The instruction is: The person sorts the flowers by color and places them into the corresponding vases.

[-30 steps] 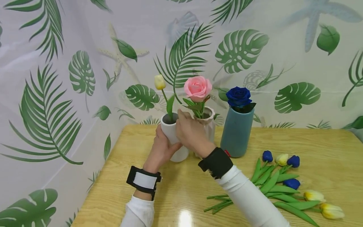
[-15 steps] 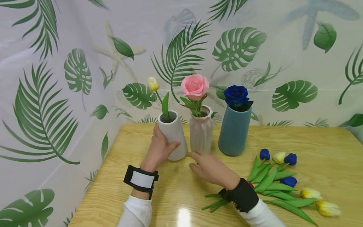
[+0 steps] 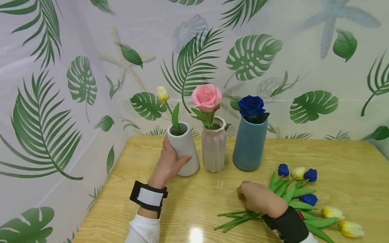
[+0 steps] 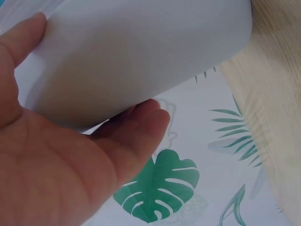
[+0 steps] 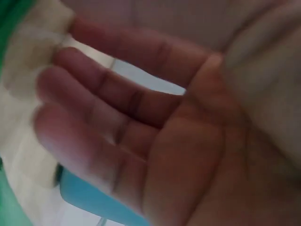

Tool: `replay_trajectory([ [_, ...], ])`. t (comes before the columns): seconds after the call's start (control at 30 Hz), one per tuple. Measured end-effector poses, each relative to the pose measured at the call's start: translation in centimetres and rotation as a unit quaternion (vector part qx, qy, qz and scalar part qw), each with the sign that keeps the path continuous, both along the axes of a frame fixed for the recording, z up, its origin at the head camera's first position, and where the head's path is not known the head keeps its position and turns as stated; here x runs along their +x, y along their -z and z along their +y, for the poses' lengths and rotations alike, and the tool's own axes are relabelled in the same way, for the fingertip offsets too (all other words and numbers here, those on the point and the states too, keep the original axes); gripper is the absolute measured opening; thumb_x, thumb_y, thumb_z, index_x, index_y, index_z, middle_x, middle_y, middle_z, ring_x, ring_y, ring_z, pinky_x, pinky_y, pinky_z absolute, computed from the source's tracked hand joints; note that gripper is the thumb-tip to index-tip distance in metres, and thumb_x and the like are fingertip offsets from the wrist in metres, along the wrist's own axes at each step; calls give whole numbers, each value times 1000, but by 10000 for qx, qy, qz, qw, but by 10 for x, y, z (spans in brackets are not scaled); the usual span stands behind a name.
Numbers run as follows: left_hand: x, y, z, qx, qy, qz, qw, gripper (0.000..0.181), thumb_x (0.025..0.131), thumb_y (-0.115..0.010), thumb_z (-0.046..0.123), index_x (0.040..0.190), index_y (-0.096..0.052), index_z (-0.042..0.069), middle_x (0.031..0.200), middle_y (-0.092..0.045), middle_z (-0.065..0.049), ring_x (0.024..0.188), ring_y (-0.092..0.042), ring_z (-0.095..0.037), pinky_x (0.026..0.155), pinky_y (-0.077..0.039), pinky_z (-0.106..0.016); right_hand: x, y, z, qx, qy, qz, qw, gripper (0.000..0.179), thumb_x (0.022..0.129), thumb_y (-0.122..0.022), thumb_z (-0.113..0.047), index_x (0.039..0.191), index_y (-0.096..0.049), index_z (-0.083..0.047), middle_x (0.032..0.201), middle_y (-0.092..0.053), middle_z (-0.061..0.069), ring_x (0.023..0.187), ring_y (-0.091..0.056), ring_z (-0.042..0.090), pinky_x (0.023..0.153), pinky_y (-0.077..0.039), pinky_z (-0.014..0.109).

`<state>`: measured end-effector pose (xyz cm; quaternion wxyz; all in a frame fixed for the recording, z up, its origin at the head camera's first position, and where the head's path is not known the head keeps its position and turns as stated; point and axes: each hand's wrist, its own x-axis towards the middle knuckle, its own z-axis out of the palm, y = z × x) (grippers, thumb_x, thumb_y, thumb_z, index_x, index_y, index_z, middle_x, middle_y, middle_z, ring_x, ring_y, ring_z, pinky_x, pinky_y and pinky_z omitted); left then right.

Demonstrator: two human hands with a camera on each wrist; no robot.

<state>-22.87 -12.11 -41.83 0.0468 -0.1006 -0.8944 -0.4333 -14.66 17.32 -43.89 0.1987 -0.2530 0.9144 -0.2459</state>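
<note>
My left hand grips the side of a white vase, its thumb across the near face. In the left wrist view the fingers lie along the vase's other side. One white-yellow tulip leans to the left out of the vase. My right hand hovers over or near the stems of several loose blue and white-yellow tulips on the table. Blurred in the right wrist view, its fingers are loosely bent with nothing between them. Whether it touches the stems is hidden.
A pinkish ribbed vase with a pink rose stands right of the white one. Beside it is a teal vase with a blue rose. Leaf-patterned cloth hangs behind the wooden table.
My right hand has left the white vase's rim and moved right and nearer, down to the loose tulips. The left hand stays on the vase. The tulip in it leans further left.
</note>
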Motion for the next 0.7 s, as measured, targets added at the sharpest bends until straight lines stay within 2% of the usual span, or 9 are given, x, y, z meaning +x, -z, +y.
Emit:
replay_trajectory([
  [0.13, 0, 1, 0, -33, -21, -31, 10000, 100, 87, -78, 19, 152, -6, 0, 140, -40, -29, 127, -47, -44, 104, -40, -58, 0, 3, 1, 11, -36, -112, 9999, 25, 88, -61, 10, 79, -60, -13, 74, -50, -2, 64, -40, 14, 62, -34, 38],
  [0.33, 0, 2, 0, -26, -18, -60, 10000, 100, 87, -78, 19, 152, -5, 1, 140, -39, -28, 128, -46, -43, 105, -39, -57, -3, 0, 14, -176, -101, -763, 9969, 10, 86, -75, -11, 86, -65, -13, 78, -55, -3, 65, -47, 14, 61, -41, 37],
  [0.43, 0, 1, 0, -6, -8, -111, 9999, 99, 87, -78, 19, 152, -5, 1, 139, -39, -28, 128, -46, -43, 106, -39, -57, -3, 0, 18, -121, -35, -914, 9957, 13, 83, -78, -9, 86, -65, -13, 79, -55, -2, 66, -48, 14, 62, -43, 38],
  [0.6, 1, 0, 0, -25, -6, -134, 9999, 99, 87, -78, 18, 152, -5, 2, 140, -39, -27, 129, -46, -42, 106, -39, -57, -2, 5, 19, -214, -336, -609, 9973, 20, 88, -69, -1, 75, -62, -15, 67, -49, -8, 58, -40, 7, 56, -36, 31],
  [0.7, 1, 0, 0, -39, -3, -164, 9999, 99, 88, -77, 19, 152, -4, 3, 140, -38, -27, 129, -45, -42, 106, -39, -57, -1, 6, 18, -234, -380, -474, 9979, 22, 93, -64, -3, 75, -60, -16, 67, -46, -9, 57, -37, 6, 56, -34, 30],
])
